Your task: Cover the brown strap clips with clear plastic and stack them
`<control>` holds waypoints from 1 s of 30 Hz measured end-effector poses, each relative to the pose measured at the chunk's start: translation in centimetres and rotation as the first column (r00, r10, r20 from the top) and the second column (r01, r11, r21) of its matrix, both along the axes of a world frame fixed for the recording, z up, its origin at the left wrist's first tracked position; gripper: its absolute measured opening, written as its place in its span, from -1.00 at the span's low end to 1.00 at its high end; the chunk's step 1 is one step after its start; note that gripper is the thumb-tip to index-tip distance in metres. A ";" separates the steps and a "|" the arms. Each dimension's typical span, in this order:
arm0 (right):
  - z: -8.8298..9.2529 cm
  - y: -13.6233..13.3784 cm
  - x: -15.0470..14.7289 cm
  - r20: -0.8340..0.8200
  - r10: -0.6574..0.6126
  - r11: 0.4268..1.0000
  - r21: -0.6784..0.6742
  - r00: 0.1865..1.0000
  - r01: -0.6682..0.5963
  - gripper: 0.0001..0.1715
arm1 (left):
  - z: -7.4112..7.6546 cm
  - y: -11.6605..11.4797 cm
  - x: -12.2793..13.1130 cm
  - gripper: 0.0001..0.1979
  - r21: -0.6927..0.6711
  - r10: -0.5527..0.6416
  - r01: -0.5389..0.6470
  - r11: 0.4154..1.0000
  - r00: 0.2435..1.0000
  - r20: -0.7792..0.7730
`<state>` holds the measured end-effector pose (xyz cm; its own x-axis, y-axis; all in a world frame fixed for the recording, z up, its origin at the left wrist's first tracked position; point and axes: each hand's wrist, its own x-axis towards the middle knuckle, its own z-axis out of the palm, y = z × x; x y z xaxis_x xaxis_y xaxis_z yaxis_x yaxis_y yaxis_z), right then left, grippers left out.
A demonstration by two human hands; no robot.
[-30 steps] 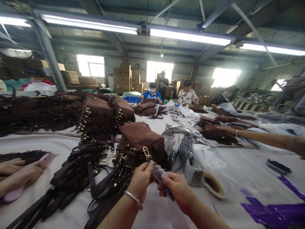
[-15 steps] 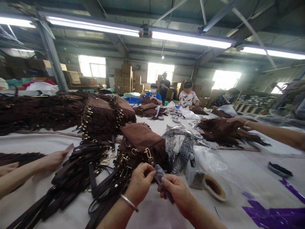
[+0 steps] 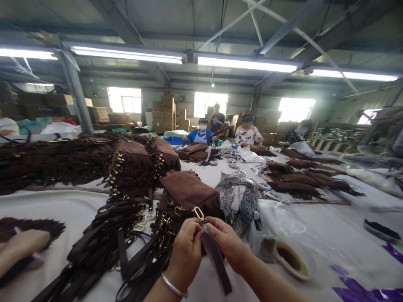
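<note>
In the head view, a dark strap (image 3: 216,262) is pinched at its upper end by the closed fingers of the left hand (image 3: 186,251) and right hand (image 3: 227,244), just below the gold clasp (image 3: 199,213) of a brown fringed bag (image 3: 189,191). A heap of straps (image 3: 103,239) is seen to the left.

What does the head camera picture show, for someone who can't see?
The left hand and right hand pinch a dark brown strap beside the gold metal clasp of a brown suede fringed bag on a white table.
</note>
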<state>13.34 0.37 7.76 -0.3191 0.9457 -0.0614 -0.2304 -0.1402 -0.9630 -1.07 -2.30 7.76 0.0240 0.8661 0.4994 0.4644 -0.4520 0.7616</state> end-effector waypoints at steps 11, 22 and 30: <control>3.2 5.7 -2.0 0.392 -0.040 0.916 0.381 0.919 -0.122 -0.68 | 0.2 0.4 -1.0 -0.85 0.040 0.043 -0.041 0.998 0.998 -0.055; 3.0 5.7 -0.9 0.502 -0.011 0.835 0.480 0.865 -0.268 -0.78 | 1.3 3.4 -2.1 -0.86 0.103 0.240 -0.233 0.967 0.969 -0.058; 2.8 5.8 -2.1 0.532 -0.145 0.847 0.502 0.834 -0.173 -0.86 | -2.3 0.5 -1.2 -0.61 -0.275 0.353 -0.261 0.926 0.856 0.378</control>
<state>11.20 6.14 10.52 -0.3973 0.8790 0.2636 0.3359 0.4066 -0.8496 -2.27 -1.83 5.45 -0.4284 0.8781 0.2129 0.1751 -0.1505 0.9730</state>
